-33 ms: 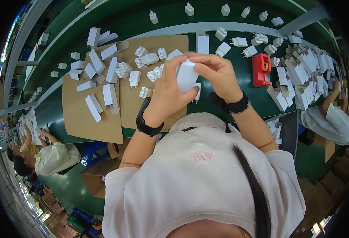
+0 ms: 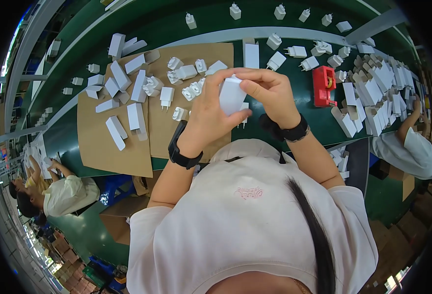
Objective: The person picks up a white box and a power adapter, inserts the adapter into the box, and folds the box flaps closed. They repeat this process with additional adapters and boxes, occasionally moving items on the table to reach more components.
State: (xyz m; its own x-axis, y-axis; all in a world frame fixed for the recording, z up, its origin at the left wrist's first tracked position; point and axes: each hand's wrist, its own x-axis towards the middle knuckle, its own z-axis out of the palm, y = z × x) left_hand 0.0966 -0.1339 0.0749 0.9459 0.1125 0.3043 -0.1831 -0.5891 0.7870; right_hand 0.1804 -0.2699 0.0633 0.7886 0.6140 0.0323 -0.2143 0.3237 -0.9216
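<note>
Between my two hands, over the middle of the bench, is a small white box (image 2: 231, 97). My left hand (image 2: 210, 110) is wrapped round its left side, with the thumb across the lower end. The fingers of my right hand (image 2: 274, 94) bend over the top end, the thumb pressed by the flap; what the box holds is hidden. Just behind my hands stands another white box (image 2: 251, 55), its end open. White plug adapters (image 2: 167, 97) lie on the brown cardboard sheet (image 2: 103, 147) to the left, along with several white boxes (image 2: 115, 131).
A red tape dispenser (image 2: 323, 87) stands right of my hands. Beyond it a heap of white open boxes (image 2: 373, 105) covers the bench's right end. Adapters (image 2: 276, 61) are scattered at the back, others line a raised green strip (image 2: 235, 12). Co-workers sit at left and right.
Almost nothing differs. The fingers of my right hand have shifted slightly over the top of the box, which stays in place.
</note>
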